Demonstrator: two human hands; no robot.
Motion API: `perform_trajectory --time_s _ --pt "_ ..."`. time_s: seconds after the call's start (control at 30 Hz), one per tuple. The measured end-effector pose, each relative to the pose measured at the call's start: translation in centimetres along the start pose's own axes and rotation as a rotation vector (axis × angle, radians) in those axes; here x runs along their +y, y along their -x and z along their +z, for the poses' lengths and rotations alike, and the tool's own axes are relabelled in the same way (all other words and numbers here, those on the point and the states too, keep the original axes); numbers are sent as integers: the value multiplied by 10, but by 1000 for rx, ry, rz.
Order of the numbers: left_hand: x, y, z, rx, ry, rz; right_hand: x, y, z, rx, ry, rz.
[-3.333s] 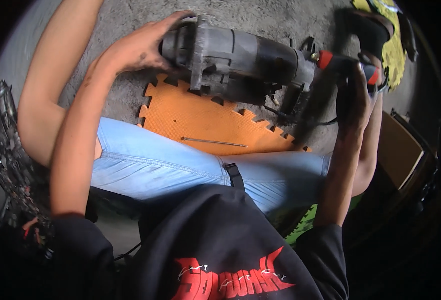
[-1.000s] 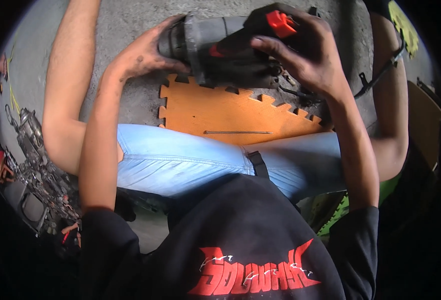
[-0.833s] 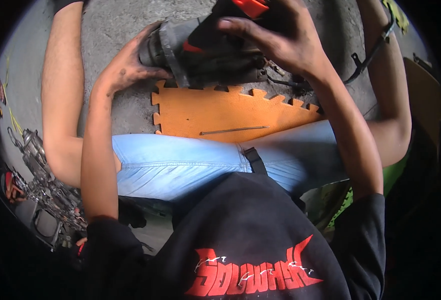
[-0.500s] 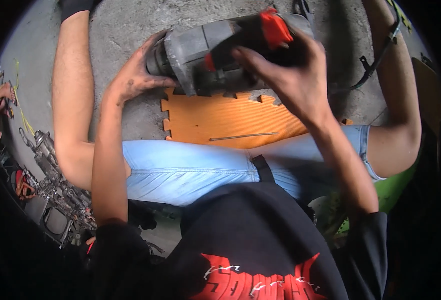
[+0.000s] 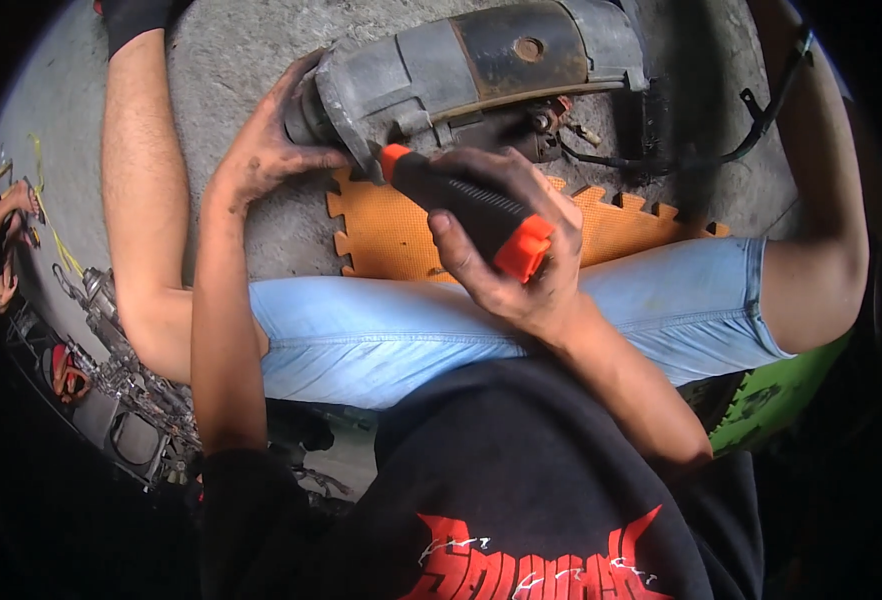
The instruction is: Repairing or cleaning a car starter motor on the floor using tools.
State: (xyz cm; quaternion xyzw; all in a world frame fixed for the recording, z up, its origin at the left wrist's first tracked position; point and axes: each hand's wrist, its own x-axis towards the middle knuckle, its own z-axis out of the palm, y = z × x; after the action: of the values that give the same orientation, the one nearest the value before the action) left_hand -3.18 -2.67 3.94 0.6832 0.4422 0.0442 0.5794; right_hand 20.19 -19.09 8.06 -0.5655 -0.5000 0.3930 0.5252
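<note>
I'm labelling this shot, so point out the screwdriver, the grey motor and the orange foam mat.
screwdriver point(image 5: 466, 205), head view, black grip
grey motor point(image 5: 441, 70), head view, housing top
orange foam mat point(image 5: 386, 235), head view, left part

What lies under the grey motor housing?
An orange foam mat on concrete floor shows beneath the motor housing; its far edge is covered by the housing and right hand.

right hand point(image 5: 506, 245): off motor body point(image 5: 471, 70) | now grips screwdriver point(image 5: 461, 205)

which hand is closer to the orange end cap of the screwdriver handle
Right. The right hand is wrapped around the black handle, with the orange end cap at its fingers. The left hand is apart from it, braced on the end of the grey motor.
</note>
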Motion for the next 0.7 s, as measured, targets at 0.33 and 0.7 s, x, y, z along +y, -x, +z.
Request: perform_trajectory --time_s 0.33,0.7 --pt "-4 1 -1 7 -27 14 -9 1 8 -50 186 -196" --pt "-10 1 -4 20 -68 71 -4 4 22 44 145 -150"
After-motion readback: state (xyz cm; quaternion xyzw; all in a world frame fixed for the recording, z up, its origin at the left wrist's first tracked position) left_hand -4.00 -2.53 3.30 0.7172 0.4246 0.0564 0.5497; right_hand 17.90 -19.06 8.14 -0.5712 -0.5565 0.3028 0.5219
